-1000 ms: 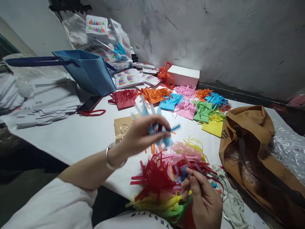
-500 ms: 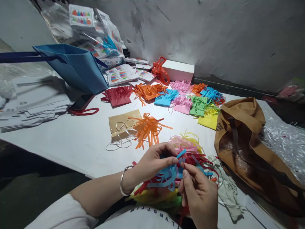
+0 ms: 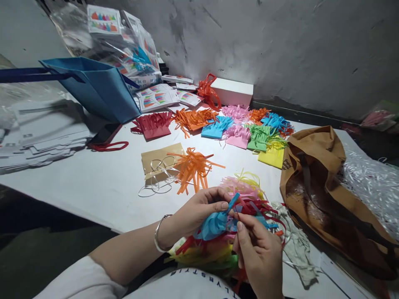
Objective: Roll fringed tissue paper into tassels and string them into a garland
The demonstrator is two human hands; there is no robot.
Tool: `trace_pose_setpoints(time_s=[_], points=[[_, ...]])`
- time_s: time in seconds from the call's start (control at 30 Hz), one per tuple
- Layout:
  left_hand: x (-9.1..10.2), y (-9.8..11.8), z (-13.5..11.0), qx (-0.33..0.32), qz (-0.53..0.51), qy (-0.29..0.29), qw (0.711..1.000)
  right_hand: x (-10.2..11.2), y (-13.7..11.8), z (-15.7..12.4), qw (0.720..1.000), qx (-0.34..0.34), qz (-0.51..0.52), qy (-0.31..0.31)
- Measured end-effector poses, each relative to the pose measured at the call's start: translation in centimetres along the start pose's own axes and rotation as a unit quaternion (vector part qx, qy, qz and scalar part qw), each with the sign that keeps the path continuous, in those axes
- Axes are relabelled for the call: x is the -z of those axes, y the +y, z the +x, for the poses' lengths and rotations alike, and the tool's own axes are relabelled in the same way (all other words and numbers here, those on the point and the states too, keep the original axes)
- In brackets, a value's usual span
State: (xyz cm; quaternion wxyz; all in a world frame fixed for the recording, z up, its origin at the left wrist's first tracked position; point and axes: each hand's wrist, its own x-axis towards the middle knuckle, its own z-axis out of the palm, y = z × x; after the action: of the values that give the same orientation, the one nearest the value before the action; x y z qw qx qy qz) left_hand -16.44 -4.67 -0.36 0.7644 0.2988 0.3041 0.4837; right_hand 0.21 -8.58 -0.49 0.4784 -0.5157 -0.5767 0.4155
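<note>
Our left hand [image 3: 201, 211] pinching one blue tassel [image 3: 214, 226], right hand [image 3: 260, 247] pinching one thin strand [image 3: 236, 212], one brown bag [image 3: 319, 164] at table's [image 3: 99, 187] right edge

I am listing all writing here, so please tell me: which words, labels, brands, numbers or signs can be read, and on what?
"STYLE", it seems: upside down on the white shirt; other letters unclear.
Too blurred: blue characters at the clear plastic bag's foot.
Too small: any wording on the picture packs.
Unreadable: dark print on the brown bag.
Too small: mark on the white stack.
</note>
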Motion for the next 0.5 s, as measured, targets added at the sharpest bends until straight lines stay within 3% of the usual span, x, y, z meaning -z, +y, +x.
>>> trace_pose_setpoints(time_s=[0.3, 0.5], points=[[0.34, -0.10, 0.22, 0.027, -0.070, -0.038, 0.996, 0.15, 0.19, -0.04, 1.000, 0.003, -0.010, -0.001], [0.34, -0.07, 0.23, 0.022, -0.037, -0.036, 0.998, 0.46, 0.92, 0.16, 0.988, 0.097, -0.122, 0.016]])
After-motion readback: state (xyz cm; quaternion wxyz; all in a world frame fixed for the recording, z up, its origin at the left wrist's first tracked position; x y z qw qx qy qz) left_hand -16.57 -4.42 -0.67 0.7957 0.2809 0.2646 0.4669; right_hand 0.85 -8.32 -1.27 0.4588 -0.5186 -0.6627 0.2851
